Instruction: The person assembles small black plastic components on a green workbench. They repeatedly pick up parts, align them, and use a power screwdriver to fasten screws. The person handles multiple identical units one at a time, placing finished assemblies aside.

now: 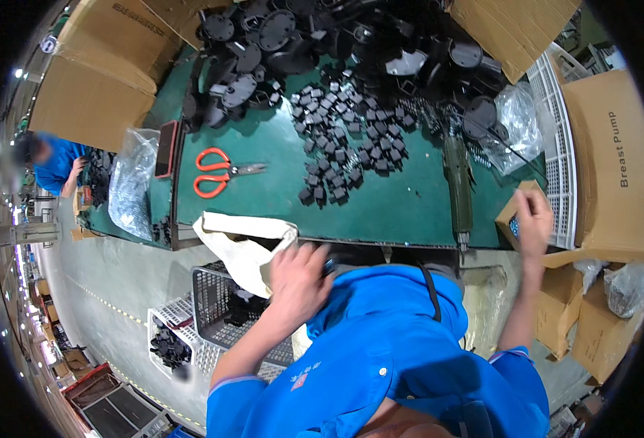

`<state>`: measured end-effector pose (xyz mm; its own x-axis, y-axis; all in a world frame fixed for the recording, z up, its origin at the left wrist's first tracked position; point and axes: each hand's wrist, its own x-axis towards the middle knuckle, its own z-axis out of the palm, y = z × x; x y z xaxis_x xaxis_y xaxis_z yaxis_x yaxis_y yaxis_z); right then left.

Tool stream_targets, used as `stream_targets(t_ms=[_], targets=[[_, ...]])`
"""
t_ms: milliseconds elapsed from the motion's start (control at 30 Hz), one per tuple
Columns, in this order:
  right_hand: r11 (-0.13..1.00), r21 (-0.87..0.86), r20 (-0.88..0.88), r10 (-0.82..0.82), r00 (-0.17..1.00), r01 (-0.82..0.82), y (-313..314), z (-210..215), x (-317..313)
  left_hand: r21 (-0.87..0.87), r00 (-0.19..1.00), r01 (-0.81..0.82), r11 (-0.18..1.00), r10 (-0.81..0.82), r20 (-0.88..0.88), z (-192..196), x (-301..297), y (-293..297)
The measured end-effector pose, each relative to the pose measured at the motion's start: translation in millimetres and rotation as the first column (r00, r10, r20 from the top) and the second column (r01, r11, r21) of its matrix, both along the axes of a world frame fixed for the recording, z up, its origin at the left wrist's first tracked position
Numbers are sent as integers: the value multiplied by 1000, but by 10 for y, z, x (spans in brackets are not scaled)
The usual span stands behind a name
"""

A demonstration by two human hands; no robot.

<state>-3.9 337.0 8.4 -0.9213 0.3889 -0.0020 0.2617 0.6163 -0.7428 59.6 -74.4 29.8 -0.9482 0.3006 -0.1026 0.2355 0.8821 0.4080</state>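
Observation:
My left hand [300,281] is at the table's near edge in front of my body, fingers curled and slightly blurred. A dark piece shows beside its fingers, too little to name. Next to it a white cloth bag [238,252] hangs over the edge, its mouth gaping. My right hand [534,223] is over a small cardboard box [508,219] with small shiny metal pieces inside. Its thumb and fingers are pinched together; whatever they hold is too small to make out. Left of that box lies a green electric screwdriver [458,186], tip toward me.
Small black blocks [351,135] are heaped mid-table, with round black parts [274,33] behind. Orange-handled scissors [216,174] lie left. A white crate [556,146] and large carton [610,160] stand right. Below left is a grey basket [216,310]. A co-worker [55,168] sits far left.

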Motion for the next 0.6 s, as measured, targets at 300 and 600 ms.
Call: stream_targets(t_ms=[300,600], targets=[[767,616,261,16,965,-179,542,-341,160,-233,965,-247,941,260,28,-28,178,-935],[849,528,67,-43,997,1,641,-424,327,178,756,-253,951,309,-576,-639,-3269,-721]])
